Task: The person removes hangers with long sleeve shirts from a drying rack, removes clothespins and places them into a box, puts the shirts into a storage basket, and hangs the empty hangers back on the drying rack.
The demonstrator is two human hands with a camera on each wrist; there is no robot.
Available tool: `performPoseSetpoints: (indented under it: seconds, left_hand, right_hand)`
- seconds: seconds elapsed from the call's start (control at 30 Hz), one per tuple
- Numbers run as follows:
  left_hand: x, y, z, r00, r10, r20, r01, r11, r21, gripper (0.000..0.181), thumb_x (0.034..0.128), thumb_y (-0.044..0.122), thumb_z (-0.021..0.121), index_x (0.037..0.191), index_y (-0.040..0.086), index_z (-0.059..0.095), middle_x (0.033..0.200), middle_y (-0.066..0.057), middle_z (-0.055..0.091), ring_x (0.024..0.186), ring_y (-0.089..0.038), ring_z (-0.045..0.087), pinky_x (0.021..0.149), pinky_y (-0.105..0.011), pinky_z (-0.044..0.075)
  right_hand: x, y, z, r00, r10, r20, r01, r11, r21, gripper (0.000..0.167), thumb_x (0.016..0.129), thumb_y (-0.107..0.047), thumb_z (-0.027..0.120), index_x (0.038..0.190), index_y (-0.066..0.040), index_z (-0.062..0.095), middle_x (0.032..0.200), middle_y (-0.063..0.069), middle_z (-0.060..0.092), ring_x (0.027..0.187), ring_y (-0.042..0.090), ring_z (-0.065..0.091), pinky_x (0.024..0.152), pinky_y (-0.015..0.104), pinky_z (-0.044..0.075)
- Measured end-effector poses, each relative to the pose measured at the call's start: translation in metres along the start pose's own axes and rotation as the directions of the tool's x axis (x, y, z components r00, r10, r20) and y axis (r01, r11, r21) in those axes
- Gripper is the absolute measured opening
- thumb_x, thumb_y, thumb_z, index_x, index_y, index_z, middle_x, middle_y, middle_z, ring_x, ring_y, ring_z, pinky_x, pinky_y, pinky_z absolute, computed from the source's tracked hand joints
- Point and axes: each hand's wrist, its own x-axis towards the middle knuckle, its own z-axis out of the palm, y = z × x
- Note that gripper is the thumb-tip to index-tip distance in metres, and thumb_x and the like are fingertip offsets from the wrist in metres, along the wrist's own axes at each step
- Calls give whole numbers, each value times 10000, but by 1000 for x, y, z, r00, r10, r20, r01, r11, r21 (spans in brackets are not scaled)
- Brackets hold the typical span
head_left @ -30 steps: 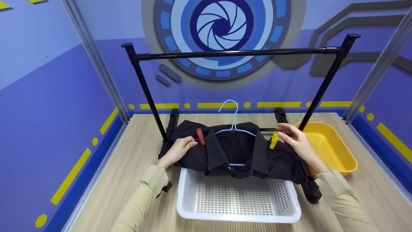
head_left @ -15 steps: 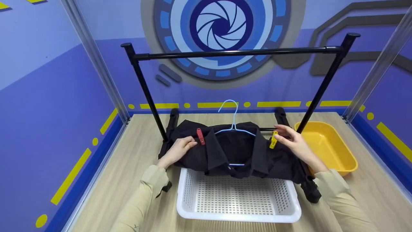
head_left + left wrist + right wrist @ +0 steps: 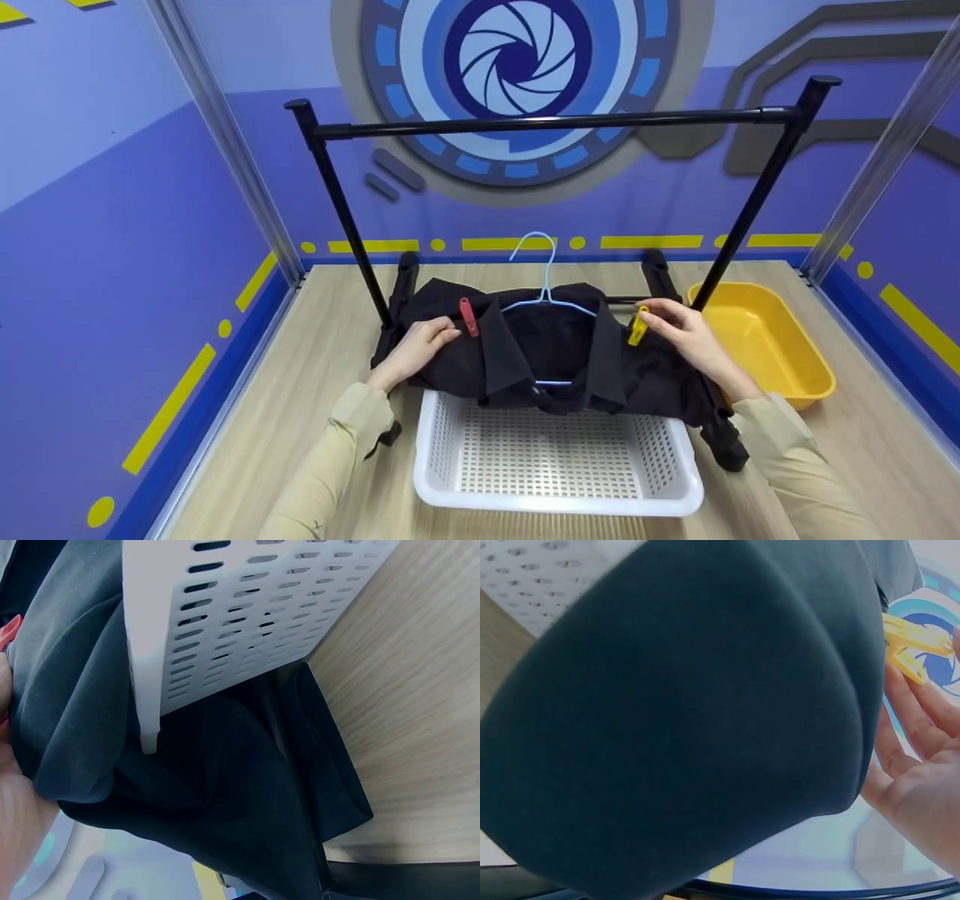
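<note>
A black collared shirt (image 3: 457, 364) lies bunched on a light blue wire hanger (image 3: 548, 274), whose hook points up. My left hand (image 3: 415, 350) grips the shirt's left shoulder beside a red clothespin (image 3: 468, 316). In the left wrist view, the fabric hangs in folds by that hand (image 3: 21, 814), and only a bit of the red clothespin (image 3: 9, 631) shows. At the other shoulder a yellow clothespin (image 3: 638, 327) is clipped on, and my right hand (image 3: 694, 337) pinches its upper end. The right wrist view has the yellow clothespin's handles (image 3: 919, 637) between the thumb and fingers.
A white perforated basket (image 3: 559, 504) stands under the shirt's front. The black rack (image 3: 555, 124) rises around the shirt, with its feet on the wooden table (image 3: 247, 450). A yellow tub (image 3: 806, 352) sits behind the right forearm.
My right hand has shifted slightly left, and its raised fingers have come down around the yellow clothespin's upper end. The left hand, shirt and hanger have stayed in place.
</note>
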Motion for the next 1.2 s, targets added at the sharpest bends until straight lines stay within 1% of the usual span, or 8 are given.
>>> performPoseSetpoints:
  seconds: [0.23,0.57,0.6,0.7,0.8,0.83,0.97,1.2]
  left_hand:
    - [1,1,0,1000,-14,7,14,1000,-10,254,1033,188,593,827,40,576,741,46,448,698,-89,427,679,-220,341]
    - [0,1,0,1000,-9,9,9,1000,0,251,1031,175,590,825,31,568,742,53,425,687,-79,402,677,-220,329]
    - [0,1,0,1000,-10,10,10,1000,-3,255,1031,178,589,824,32,565,741,53,421,684,-78,400,675,-220,328]
    - [0,1,0,1000,-5,8,5,1000,-9,260,1032,181,589,818,36,560,744,54,419,684,-72,399,675,-220,327]
    - [1,1,0,1000,1,4,-1,1000,-9,264,1031,180,591,813,36,555,744,54,422,688,-72,403,675,-219,330]
    - [1,1,0,1000,2,2,-2,1000,-8,263,1030,178,593,813,35,555,744,55,423,690,-73,405,676,-218,332]
    - [1,0,0,1000,-2,5,2,1000,-8,255,1031,172,592,820,32,558,743,58,423,693,-73,406,677,-218,334]
    - [1,-2,1,1000,1,8,-1,1000,-2,250,1032,171,593,826,30,564,735,59,423,672,-65,396,662,-217,330]
  right_hand:
    - [1,0,1,1000,-7,-21,8,1000,24,251,1020,-13,579,1213,140,630,954,-200,677,844,-56,630,769,127,518]
    - [2,3,1,999,-33,-30,34,999,34,248,1010,14,583,1187,181,631,930,-292,662,827,-87,634,750,113,524]
    - [2,3,0,999,-35,-34,36,999,27,247,1008,13,587,1185,178,634,941,-271,676,827,-90,634,751,112,525]
    - [2,2,1,998,-35,-49,35,999,2,244,1001,13,597,1181,168,649,1002,-15,767,826,-99,632,752,109,529]
    - [2,0,1,997,-35,-63,33,999,-31,237,994,16,605,1173,162,661,1072,267,730,820,-112,625,748,100,527]
    - [2,-1,2,997,-34,-67,31,999,-41,237,994,14,606,1172,159,665,1091,324,705,819,-118,621,747,96,524]
    - [1,-2,1,996,-28,-80,22,996,-84,228,992,-1,617,1160,136,686,1086,317,712,804,-128,607,737,82,508]
    - [0,-3,1,991,-29,-129,12,991,-134,197,976,-31,654,1110,96,723,1011,214,755,784,-105,595,719,84,488]
